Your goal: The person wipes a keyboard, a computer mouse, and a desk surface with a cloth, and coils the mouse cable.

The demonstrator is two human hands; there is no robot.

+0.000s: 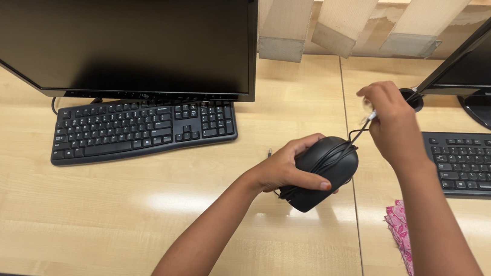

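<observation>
Above desk (129, 205): left hand (285, 169) clasps mouse (324, 167); right hand (392, 126) pinches cable (358, 131).

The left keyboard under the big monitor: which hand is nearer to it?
Left. The left hand grips the mouse just right of the left keyboard; the right hand is farther right, pinching the cable.

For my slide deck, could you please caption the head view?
Left hand holds a black mouse wrapped in its cable while right hand pinches the cable end.
</observation>
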